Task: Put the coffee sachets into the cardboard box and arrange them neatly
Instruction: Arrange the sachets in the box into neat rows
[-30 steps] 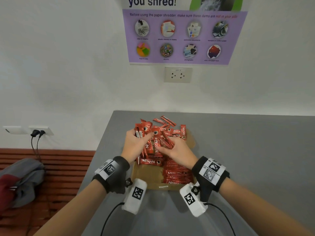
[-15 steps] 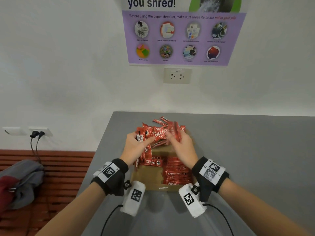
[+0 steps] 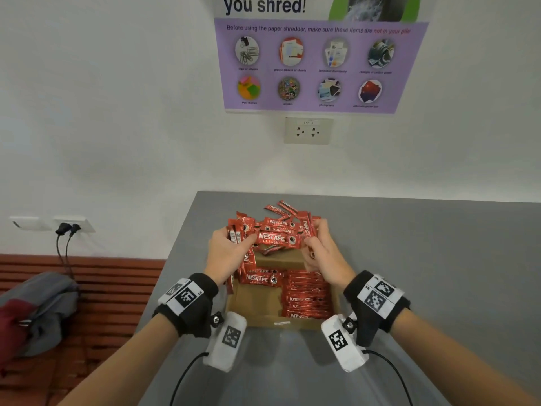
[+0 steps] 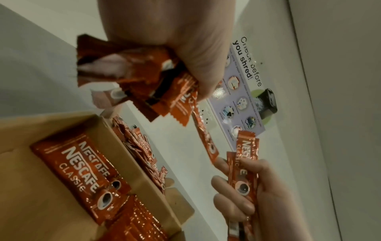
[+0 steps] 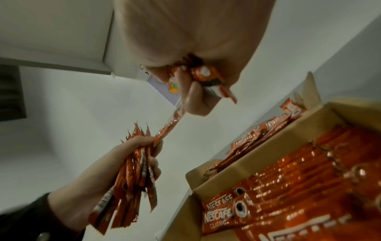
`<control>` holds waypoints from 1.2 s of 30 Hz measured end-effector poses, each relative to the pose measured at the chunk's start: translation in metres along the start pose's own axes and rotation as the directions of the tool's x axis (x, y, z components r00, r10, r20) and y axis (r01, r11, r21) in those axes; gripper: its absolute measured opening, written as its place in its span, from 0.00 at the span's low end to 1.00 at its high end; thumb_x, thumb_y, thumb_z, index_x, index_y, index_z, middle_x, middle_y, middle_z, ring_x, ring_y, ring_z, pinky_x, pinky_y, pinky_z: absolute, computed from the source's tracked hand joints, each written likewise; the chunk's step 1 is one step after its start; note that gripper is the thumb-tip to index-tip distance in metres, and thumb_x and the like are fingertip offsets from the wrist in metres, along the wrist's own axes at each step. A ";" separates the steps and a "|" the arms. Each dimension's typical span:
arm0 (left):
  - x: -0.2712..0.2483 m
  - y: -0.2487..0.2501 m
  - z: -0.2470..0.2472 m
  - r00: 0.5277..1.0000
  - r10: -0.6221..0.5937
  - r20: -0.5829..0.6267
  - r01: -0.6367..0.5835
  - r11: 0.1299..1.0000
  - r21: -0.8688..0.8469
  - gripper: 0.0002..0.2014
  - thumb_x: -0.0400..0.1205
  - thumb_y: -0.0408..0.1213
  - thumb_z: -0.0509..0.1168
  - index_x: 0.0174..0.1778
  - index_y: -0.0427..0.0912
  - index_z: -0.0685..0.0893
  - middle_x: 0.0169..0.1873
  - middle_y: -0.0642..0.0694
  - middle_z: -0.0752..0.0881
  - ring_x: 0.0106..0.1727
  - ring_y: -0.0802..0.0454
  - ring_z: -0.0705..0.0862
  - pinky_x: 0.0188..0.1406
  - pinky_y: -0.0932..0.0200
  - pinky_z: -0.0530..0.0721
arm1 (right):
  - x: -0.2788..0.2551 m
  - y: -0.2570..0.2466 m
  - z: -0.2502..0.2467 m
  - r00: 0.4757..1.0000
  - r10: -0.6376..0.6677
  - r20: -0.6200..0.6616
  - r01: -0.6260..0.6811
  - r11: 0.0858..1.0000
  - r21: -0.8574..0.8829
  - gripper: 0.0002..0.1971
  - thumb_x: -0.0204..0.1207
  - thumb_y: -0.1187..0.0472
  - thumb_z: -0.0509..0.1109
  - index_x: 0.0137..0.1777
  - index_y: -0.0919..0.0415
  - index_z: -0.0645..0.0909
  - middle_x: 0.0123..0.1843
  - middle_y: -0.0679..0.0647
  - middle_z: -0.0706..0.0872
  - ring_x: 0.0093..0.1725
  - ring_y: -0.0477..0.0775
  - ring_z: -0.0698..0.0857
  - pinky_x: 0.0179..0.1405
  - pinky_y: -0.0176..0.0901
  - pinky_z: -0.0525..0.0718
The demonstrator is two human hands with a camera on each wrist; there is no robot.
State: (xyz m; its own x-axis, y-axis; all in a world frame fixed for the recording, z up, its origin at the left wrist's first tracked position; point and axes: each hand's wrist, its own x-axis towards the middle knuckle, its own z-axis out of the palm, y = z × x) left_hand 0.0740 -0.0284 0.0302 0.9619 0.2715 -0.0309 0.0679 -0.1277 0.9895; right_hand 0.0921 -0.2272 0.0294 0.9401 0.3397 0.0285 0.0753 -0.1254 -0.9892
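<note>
Foil sachets (image 3: 275,240) are light and slippery; your left hand (image 3: 229,253) clamps a bundle, right hand (image 3: 322,253) pinches a few. Grip mid-length above the box (image 3: 251,303).

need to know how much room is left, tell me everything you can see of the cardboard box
The cardboard box is a shallow, open-topped tray of plain brown card on the grey table, near the person. Its right side holds a tidy row of red sachets; two more lie flat at the back left. The front left floor is bare. A small white label sits on its front rim. Loose sachets are piled beyond its far wall. Neither hand touches it.
</note>
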 end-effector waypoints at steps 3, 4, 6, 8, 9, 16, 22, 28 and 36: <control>0.003 -0.001 -0.002 0.999 0.005 -0.047 -0.005 1.000 0.009 0.04 0.77 0.38 0.71 0.43 0.47 0.83 0.42 0.44 0.89 0.44 0.47 0.89 0.46 0.50 0.88 | 0.001 -0.005 0.000 0.999 -0.029 -0.028 0.027 0.996 -0.087 0.04 0.85 0.60 0.56 0.53 0.60 0.64 0.24 0.50 0.74 0.18 0.48 0.72 0.21 0.43 0.74; 0.003 -0.001 -0.002 0.999 0.007 -0.038 -0.006 1.000 0.014 0.04 0.77 0.38 0.71 0.44 0.47 0.83 0.42 0.45 0.89 0.44 0.47 0.89 0.46 0.50 0.88 | 0.002 -0.007 0.001 0.998 -0.045 -0.038 0.042 0.994 -0.097 0.04 0.84 0.59 0.58 0.52 0.57 0.65 0.28 0.51 0.79 0.19 0.50 0.76 0.23 0.44 0.79; 0.000 0.000 -0.001 1.000 0.017 -0.016 -0.017 1.000 0.019 0.04 0.77 0.37 0.71 0.43 0.48 0.83 0.41 0.46 0.89 0.43 0.48 0.89 0.44 0.51 0.88 | 0.004 -0.008 0.003 0.996 -0.062 -0.057 0.058 0.996 -0.075 0.06 0.82 0.58 0.62 0.51 0.57 0.67 0.35 0.52 0.83 0.20 0.51 0.79 0.24 0.45 0.82; -0.001 0.000 0.000 0.999 0.032 0.004 -0.032 0.999 0.029 0.03 0.77 0.37 0.71 0.43 0.47 0.84 0.41 0.46 0.90 0.42 0.48 0.89 0.43 0.51 0.88 | 0.004 -0.009 0.006 0.994 -0.082 -0.072 0.075 0.993 -0.092 0.08 0.80 0.59 0.66 0.53 0.58 0.70 0.33 0.51 0.83 0.19 0.50 0.76 0.20 0.41 0.78; -0.002 0.000 0.001 0.999 0.036 0.021 -0.037 0.999 0.029 0.04 0.77 0.36 0.72 0.44 0.45 0.84 0.41 0.45 0.90 0.42 0.47 0.90 0.43 0.50 0.89 | 0.004 -0.010 0.007 0.994 -0.093 -0.063 0.085 0.990 -0.113 0.08 0.78 0.59 0.68 0.53 0.58 0.72 0.30 0.50 0.82 0.18 0.49 0.75 0.18 0.40 0.76; -0.007 0.004 0.003 0.998 0.028 0.062 -0.027 1.000 -0.006 0.04 0.77 0.35 0.71 0.45 0.43 0.83 0.41 0.43 0.89 0.41 0.46 0.89 0.43 0.52 0.88 | 0.005 -0.018 0.012 0.993 -0.114 0.019 0.116 0.968 -0.222 0.05 0.73 0.57 0.73 0.41 0.48 0.79 0.23 0.50 0.80 0.16 0.42 0.73 0.17 0.32 0.72; -0.008 0.007 -0.001 0.991 0.036 0.128 -0.030 0.998 -0.047 0.05 0.78 0.35 0.69 0.47 0.41 0.82 0.37 0.43 0.89 0.39 0.50 0.89 0.42 0.58 0.88 | 0.007 -0.021 0.003 0.994 -0.063 0.090 0.086 0.954 -0.286 0.07 0.81 0.68 0.61 0.52 0.67 0.81 0.20 0.45 0.76 0.14 0.40 0.72 0.16 0.29 0.69; -0.007 0.006 -0.003 0.989 0.025 0.144 -0.018 0.999 -0.045 0.09 0.78 0.33 0.69 0.51 0.33 0.82 0.34 0.44 0.90 0.35 0.54 0.89 0.39 0.60 0.88 | 0.015 -0.019 -0.005 0.988 -0.144 0.061 0.156 0.890 -0.428 0.04 0.72 0.59 0.75 0.44 0.53 0.82 0.31 0.48 0.83 0.23 0.39 0.78 0.28 0.30 0.76; -0.012 0.007 -0.001 0.986 -0.022 0.164 0.035 0.996 -0.077 0.06 0.78 0.33 0.69 0.46 0.46 0.78 0.40 0.48 0.87 0.35 0.57 0.88 0.30 0.67 0.86 | 0.019 -0.012 -0.001 0.975 -0.179 0.132 0.222 0.756 -0.616 0.10 0.73 0.52 0.74 0.50 0.57 0.85 0.36 0.43 0.84 0.37 0.43 0.83 0.44 0.40 0.84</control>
State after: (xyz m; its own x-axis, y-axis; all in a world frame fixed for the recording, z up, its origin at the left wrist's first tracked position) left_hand 0.0630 -0.0320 0.0374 0.9905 0.1147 -0.0755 0.0811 -0.0444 0.9957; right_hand 0.1095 -0.2200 0.0419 0.8591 0.4770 0.1856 0.4706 -0.5935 -0.6529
